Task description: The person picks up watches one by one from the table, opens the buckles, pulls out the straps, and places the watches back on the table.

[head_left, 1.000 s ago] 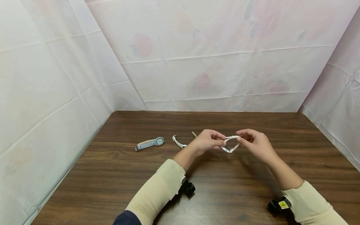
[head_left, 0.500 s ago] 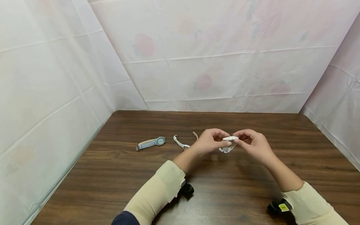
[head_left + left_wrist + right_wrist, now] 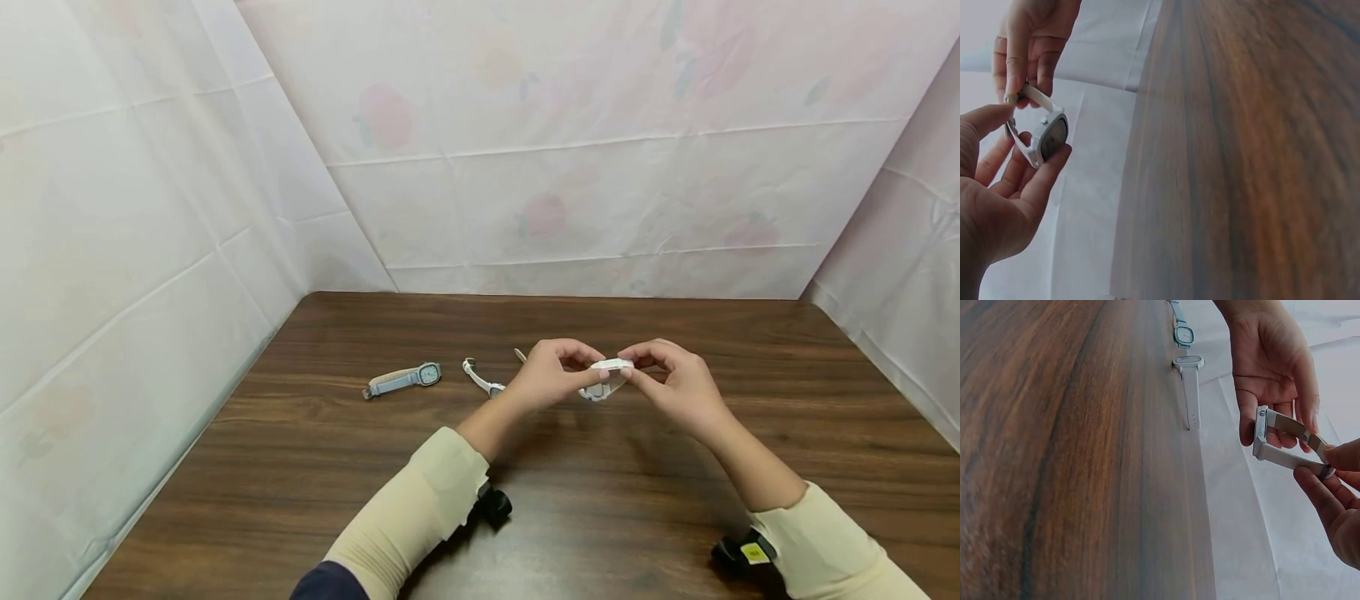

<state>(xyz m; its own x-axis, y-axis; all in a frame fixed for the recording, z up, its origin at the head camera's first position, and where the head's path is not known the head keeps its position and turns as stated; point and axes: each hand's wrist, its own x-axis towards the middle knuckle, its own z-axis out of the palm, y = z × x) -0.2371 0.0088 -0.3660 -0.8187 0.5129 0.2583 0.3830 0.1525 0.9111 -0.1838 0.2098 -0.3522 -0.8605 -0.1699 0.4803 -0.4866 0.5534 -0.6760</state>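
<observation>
A white wristwatch (image 3: 596, 392) is held between both hands above the table, its strap bent round into a loop. My left hand (image 3: 550, 377) grips it, thumb on the strap; in the left wrist view those fingers lie along the squarish watch case (image 3: 1052, 136). My right hand (image 3: 677, 385) pinches the strap's buckle end (image 3: 1325, 469) between thumb and fingers. Whether the buckle is fastened cannot be made out. Behind my left wrist lies a second white watch (image 3: 480, 380), partly hidden by that hand in the head view. Farther left rests a light blue watch (image 3: 397, 381).
The brown wood-grain table (image 3: 300, 500) ends at the back against a white cloth (image 3: 465, 208) with faded fruit prints. More cloth hangs at the left and right sides. Each sleeve carries a black wrist camera (image 3: 495, 506).
The watch's loop has turned and narrowed, its strap now a flat white band between the fingertips. My hands have come closer together. The two watches on the table stay in place.
</observation>
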